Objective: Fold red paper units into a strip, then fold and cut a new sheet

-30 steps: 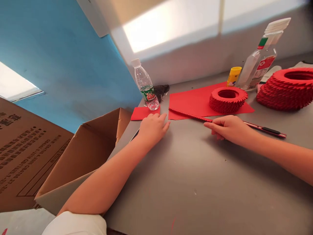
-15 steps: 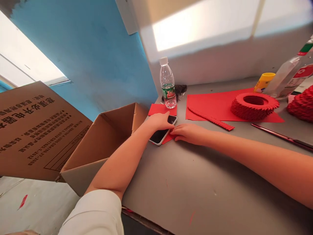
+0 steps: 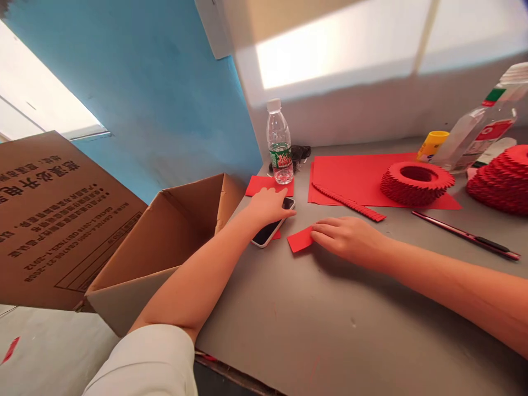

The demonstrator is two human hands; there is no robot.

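My left hand [image 3: 267, 207] lies over a phone [image 3: 269, 233] with a dark screen, its fingers apart and the thumb reaching past the phone's edge. A bit of red paper shows from under the phone. To the right, my right hand [image 3: 344, 235] pinches a small red paper rectangle [image 3: 300, 240] by its right end, just above or on the grey table. Beyond my left hand, another red paper piece [image 3: 258, 186] lies by a clear water bottle [image 3: 280, 146]. A pleated red paper strip [image 3: 350, 203] lies past my right hand.
Red sheets [image 3: 342, 170] carry a pleated red ring [image 3: 416, 181]. A bigger red pleated stack [image 3: 503, 184], a yellow glue stick [image 3: 432, 146], a plastic bottle [image 3: 474, 137] and a pen [image 3: 466, 235] are on the right. An open cardboard box [image 3: 165, 236] stands against the table's left edge.
My right hand has drawn a small red paper rectangle out from beside the phone, toward the right. My left hand stays at the phone, its fingers slightly more raised. The view has shifted slightly.
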